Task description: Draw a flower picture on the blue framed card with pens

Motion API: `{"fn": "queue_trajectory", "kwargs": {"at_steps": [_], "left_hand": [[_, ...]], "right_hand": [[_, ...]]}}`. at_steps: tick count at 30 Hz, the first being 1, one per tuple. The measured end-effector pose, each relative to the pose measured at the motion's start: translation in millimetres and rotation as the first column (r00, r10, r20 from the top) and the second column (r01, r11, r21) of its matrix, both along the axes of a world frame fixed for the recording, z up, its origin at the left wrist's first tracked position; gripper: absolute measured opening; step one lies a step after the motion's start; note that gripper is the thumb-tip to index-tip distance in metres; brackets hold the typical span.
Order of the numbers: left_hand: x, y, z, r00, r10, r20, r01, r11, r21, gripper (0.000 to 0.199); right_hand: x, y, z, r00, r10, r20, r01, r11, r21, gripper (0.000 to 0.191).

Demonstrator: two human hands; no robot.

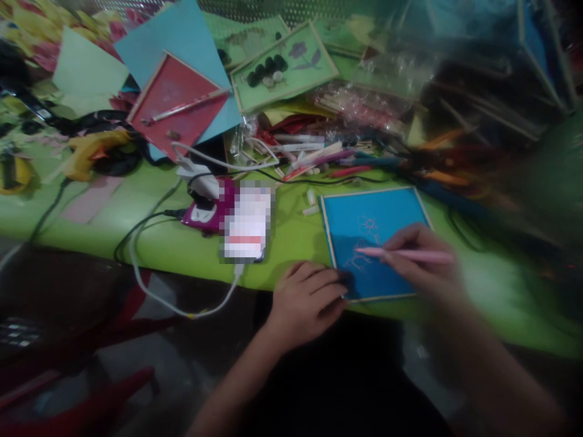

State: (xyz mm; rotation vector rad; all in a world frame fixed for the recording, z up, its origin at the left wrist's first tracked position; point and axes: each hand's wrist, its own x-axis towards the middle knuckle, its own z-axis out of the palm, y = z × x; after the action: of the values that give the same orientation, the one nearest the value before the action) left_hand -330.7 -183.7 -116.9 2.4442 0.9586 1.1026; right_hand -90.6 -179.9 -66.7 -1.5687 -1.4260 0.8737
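As my right grip (421, 264) pinches the pink pen (421, 255), its tip points left over the blue board (344, 218), beside my half-open left hand (307, 300)

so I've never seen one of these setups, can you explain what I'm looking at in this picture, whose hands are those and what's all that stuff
There is no robot here. The single picture comes from a camera worn on a person's head, looking forward and down at their own bare hands.

The left hand rests by the near left corner of a blue framed board. The fingers of the right hand hold a pink pen, its tip over a line drawing.

On the green table, left of the board, lies a phone, its screen blurred out. Farther left is a yellow glue gun. Behind are a red framed board and a green one with dark stones.
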Motion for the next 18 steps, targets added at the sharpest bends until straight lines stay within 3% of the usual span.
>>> {"fn": "queue_trajectory", "kwargs": {"at_steps": [18], "left_hand": [[-0.2, -0.7, -0.9, 1.0, -0.005, -0.008, 0.005, 1.0, -0.023, 0.006]], "right_hand": [[-6.6, 2.6, 3.7, 0.979, 0.17, 0.113, -0.17, 0.985, -0.015, 0.017]]}}
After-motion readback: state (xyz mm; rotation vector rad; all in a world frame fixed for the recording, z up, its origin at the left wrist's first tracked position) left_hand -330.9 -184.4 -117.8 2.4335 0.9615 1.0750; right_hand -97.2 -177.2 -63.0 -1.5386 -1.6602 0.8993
